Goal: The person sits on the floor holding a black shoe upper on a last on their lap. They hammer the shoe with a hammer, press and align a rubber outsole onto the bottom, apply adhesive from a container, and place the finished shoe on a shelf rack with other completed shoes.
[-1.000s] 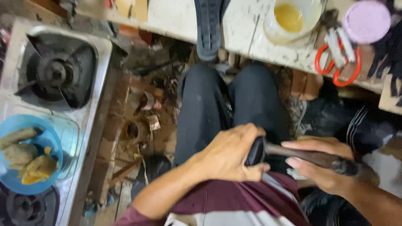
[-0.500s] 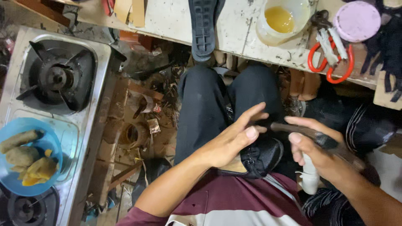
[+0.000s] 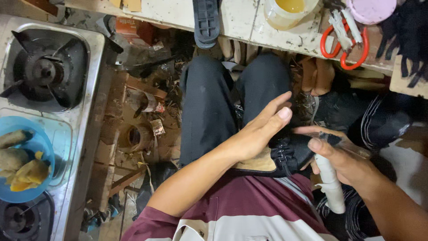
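— So, where are the hands?

— Both are low over the lap. The left hand [image 3: 263,129] is open, fingers stretched flat and pointing away from the body, its palm side resting against a black shoe [image 3: 292,154] that lies on the thighs. It presses rather than grips; nothing is closed inside it.

— And the right?

— The right hand [image 3: 343,158] sits just to the right of the shoe, curled around a white tube-like handle [image 3: 330,183] that hangs down below the fist. Its thumb and forefinger reach toward the left hand's fingertips, and something dark and blurred lies across the fingers; I cannot tell what it is.

— What about the shoe itself?

— It lies between the two hands, with a tan insole or sole edge [image 3: 258,164] showing under the left wrist.

— Anything beyond the hands?

— Ahead of the left fingertips, a workbench edge [image 3: 249,27] carries a black shoe sole [image 3: 206,20], a tub of yellow liquid [image 3: 290,9], and red-handled scissors [image 3: 343,42] ahead of the right hand. Far to the left of the left arm stands a gas stove [image 3: 44,67], with a blue bowl of food [image 3: 22,160] on it.
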A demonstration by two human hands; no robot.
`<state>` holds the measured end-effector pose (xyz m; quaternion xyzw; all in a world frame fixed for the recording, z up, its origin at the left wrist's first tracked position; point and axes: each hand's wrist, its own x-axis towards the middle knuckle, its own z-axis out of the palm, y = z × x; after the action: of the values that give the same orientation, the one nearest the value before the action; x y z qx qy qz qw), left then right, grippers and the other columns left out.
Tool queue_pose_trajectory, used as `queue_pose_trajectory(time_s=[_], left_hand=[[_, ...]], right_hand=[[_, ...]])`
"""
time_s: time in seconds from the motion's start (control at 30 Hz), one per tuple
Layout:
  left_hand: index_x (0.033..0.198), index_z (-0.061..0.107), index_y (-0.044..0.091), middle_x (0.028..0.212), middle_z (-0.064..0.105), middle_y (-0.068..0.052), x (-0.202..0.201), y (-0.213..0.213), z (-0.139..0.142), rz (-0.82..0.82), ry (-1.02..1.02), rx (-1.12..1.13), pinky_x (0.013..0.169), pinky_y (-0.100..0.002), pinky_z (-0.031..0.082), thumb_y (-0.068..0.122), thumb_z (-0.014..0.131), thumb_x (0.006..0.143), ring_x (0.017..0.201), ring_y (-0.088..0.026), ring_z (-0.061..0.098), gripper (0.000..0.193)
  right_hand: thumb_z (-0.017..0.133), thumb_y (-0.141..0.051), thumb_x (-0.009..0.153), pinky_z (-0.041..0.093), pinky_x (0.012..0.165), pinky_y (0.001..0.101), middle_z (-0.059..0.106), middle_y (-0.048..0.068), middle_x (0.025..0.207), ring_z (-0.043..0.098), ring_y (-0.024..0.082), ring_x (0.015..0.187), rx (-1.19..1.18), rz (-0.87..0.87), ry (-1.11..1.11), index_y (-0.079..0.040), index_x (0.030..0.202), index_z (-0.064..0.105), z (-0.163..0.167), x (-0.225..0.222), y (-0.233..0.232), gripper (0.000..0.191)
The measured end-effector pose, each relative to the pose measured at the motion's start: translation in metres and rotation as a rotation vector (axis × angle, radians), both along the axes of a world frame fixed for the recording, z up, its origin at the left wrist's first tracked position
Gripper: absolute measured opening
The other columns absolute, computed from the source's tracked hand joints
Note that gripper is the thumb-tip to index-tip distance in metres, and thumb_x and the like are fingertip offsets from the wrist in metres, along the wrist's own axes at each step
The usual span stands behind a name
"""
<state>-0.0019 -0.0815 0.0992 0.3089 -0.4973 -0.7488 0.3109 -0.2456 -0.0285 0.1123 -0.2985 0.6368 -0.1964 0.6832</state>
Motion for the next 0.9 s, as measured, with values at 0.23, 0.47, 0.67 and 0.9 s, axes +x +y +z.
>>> queue_pose_trajectory(time_s=[0.23,0.47,0.67,0.9], left_hand=[[0.159,0.031,-0.002,0.162,0.042,-0.023,-0.004,0.010,0.015,0.089,0.094,-0.074,0.125,-0.041,0.034,0.053,0.044,0.107,0.152,-0.033,0.042,0.077],[0.152,0.049,-0.008,0.146,0.060,-0.024,0.057,0.051,-0.004,-0.134,0.327,0.102,0.112,-0.044,0.053,0.045,0.047,0.115,0.131,-0.033,0.064,0.064],[0.153,0.040,0.000,0.132,0.061,-0.022,0.044,0.070,-0.048,0.024,0.223,0.467,0.099,-0.043,0.054,0.045,0.053,0.105,0.115,-0.032,0.065,0.067],[0.152,0.041,0.008,0.140,0.058,-0.007,0.018,0.065,-0.057,0.297,0.510,0.550,0.101,-0.042,0.052,0.046,0.060,0.101,0.126,-0.022,0.058,0.066]], right_hand=[[0.067,-0.030,0.085,0.047,0.040,0.0300,0.062,0.008,0.062,0.057,0.015,0.044,-0.074,-0.153,-0.053,-0.005,0.131,0.067,-0.006,-0.010,0.006,0.052],[0.064,-0.021,0.090,0.052,0.047,0.0319,0.062,0.008,0.077,0.059,0.018,0.051,-0.249,-0.342,-0.252,0.002,0.137,0.059,-0.009,-0.027,0.025,0.052],[0.064,-0.016,0.088,0.054,0.058,0.0311,0.069,0.014,0.091,0.062,0.019,0.064,-0.526,-0.440,-0.278,0.005,0.139,0.058,-0.014,0.000,0.042,0.055],[0.077,-0.009,0.081,0.054,0.067,0.0260,0.072,0.011,0.097,0.065,0.012,0.075,-0.806,-0.067,0.360,-0.001,0.138,0.061,-0.007,0.062,0.058,0.060]])
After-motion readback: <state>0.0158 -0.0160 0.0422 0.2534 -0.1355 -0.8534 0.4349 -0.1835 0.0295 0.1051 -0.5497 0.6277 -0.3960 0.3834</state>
